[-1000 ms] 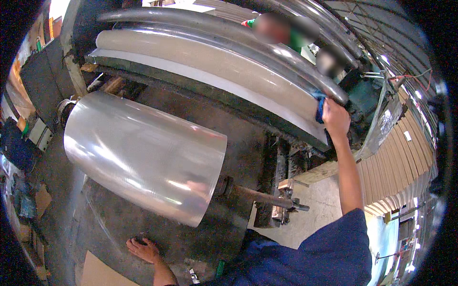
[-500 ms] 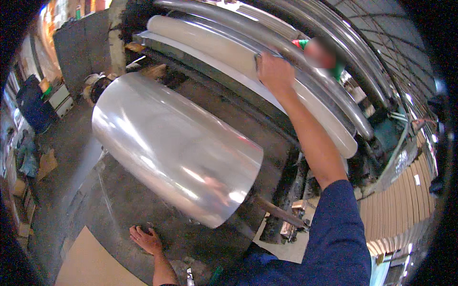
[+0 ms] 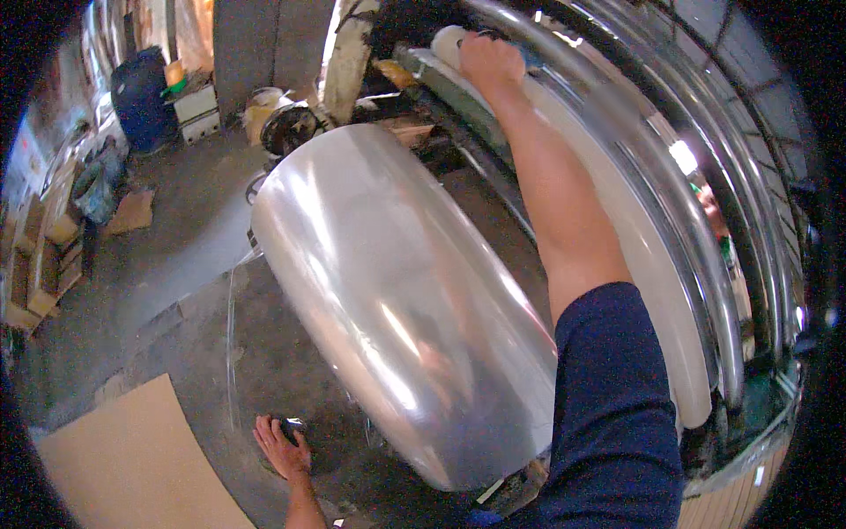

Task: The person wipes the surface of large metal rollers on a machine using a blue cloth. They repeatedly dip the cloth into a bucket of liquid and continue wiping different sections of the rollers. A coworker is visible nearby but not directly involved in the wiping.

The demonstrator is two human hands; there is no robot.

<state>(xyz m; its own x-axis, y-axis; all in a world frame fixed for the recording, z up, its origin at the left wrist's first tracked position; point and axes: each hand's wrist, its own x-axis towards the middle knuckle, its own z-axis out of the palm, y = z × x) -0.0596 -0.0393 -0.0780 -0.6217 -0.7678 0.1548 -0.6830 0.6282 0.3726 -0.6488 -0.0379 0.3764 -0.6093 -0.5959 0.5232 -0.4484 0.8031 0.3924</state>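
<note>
My right arm stretches to the far end of a long cream-white roll (image 3: pixel 648 212). There my right hand (image 3: pixel 492 62) is closed, knuckles up, against the roll's end. A dark edge and a bluish bit show beside its fingers, but what it grips is too hidden to name. Low in the view, my left hand (image 3: pixel 284 450) hangs left of a big roll of shiny silvery film (image 3: pixel 397 291). A small dark glossy object (image 3: pixel 292 428) shows between its thumb and fingers. The silvery roll lies slantwise between my two arms.
Polished metal rollers (image 3: pixel 740 176) run along the right beyond the cream roll. A cardboard sheet (image 3: pixel 145 458) lies at lower left. Farther back stand a dark blue barrel (image 3: pixel 143 101), cardboard boxes (image 3: pixel 44 256) and a pale post (image 3: pixel 350 62).
My right hand has moved along the cream roll to its far left end. The view has turned, so the rolls now run more steeply. My left hand keeps about the same pose.
</note>
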